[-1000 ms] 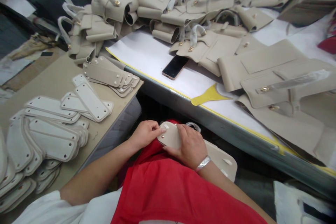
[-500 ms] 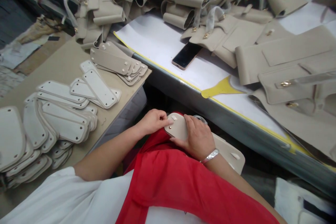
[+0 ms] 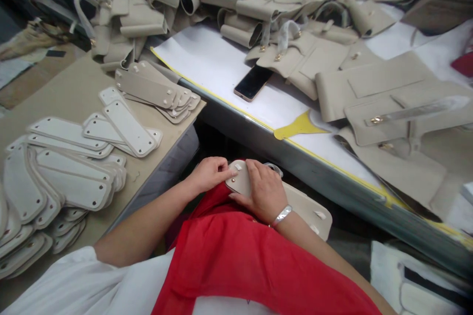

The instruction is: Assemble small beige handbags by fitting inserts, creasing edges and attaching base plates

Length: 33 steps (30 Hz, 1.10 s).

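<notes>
**Corner stud work at the panel's left end**

I have the right grip [image 3: 266, 192] grasping the beige round-cornered panel [image 3: 241, 181], fingers across it, thumb on its near side. Left grip [image 3: 207, 175]: fingers curled, thumb over the panel's tip. Can't tell if it pinches anything; the undersides are hidden.

The panel runs from my left thumb under the right grip, apparently out past its wrist, by the red apron [image 3: 266, 256]. Just beside the left thumb: a brass-coloured stud [image 3: 233, 180] and a small white tab [image 3: 238, 167].

Step in hand, my read: seeing to that stud or tab. Next move calls for a steady right grip and precise left thumb pressure; slip risk is at the tip.

Left of the left grip: white-faced panels [image 3: 76, 172], piled on the worktop [image 3: 81, 78]. Beyond the right grip: phone [image 3: 253, 82], well apart.
</notes>
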Each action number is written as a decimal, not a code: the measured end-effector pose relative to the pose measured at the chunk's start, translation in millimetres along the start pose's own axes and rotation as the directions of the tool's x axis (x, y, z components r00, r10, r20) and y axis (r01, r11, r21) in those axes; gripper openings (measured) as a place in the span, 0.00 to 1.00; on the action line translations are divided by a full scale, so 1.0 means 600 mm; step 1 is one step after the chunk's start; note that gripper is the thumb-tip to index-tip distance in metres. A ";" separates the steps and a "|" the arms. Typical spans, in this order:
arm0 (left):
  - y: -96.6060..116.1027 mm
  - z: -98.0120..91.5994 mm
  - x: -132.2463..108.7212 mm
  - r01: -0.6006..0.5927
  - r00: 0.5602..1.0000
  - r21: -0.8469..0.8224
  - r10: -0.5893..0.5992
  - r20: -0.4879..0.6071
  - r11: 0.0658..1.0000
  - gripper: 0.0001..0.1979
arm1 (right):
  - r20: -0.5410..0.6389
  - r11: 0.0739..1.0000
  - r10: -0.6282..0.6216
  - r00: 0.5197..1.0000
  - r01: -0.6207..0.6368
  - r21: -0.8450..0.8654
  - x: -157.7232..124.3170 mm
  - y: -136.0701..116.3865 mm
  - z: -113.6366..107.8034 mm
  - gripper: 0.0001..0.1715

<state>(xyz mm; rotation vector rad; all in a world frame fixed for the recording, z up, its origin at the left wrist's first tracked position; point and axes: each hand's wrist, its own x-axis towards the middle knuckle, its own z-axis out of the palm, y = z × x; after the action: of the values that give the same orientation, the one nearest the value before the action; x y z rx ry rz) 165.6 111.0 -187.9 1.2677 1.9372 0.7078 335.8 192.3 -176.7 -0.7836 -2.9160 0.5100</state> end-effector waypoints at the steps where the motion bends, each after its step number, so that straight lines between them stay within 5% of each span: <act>1: -0.001 0.001 0.000 0.004 1.000 -0.004 -0.004 0.002 1.000 0.19 | 0.004 1.000 0.006 1.000 -0.006 -0.002 0.003 -0.005 0.000 0.46; 6: -0.003 0.008 -0.004 0.035 0.999 -0.056 -0.034 0.012 0.998 0.18 | 0.037 0.999 0.051 0.998 -0.051 -0.019 -0.012 0.002 -0.013 0.41; 12: -0.007 0.015 -0.002 0.115 0.988 -0.219 -0.088 0.130 0.969 0.18 | 0.092 0.985 0.156 0.983 -0.148 -0.093 -0.102 0.071 -0.047 0.44; 17: -0.008 0.016 0.002 0.061 0.991 -0.149 -0.041 0.130 0.987 0.16 | 0.087 0.981 0.178 0.980 -0.169 -0.100 -0.145 0.102 -0.055 0.44; 26: 0.007 0.001 0.016 -0.024 0.986 -0.003 0.024 0.164 1.000 0.14 | 0.059 0.978 0.188 0.980 -0.182 -0.099 -0.145 0.093 -0.055 0.48; 33: 0.020 -0.005 0.024 0.030 0.975 -0.010 -0.027 0.222 0.999 0.12 | -0.008 0.992 -0.040 0.999 0.039 -0.121 -0.102 0.041 -0.020 0.40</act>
<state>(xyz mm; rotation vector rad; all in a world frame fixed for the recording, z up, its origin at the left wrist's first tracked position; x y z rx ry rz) 165.8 128.6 -180.5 1.2514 1.7624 0.5392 402.4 185.5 -172.9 -0.7378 -2.9688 0.3273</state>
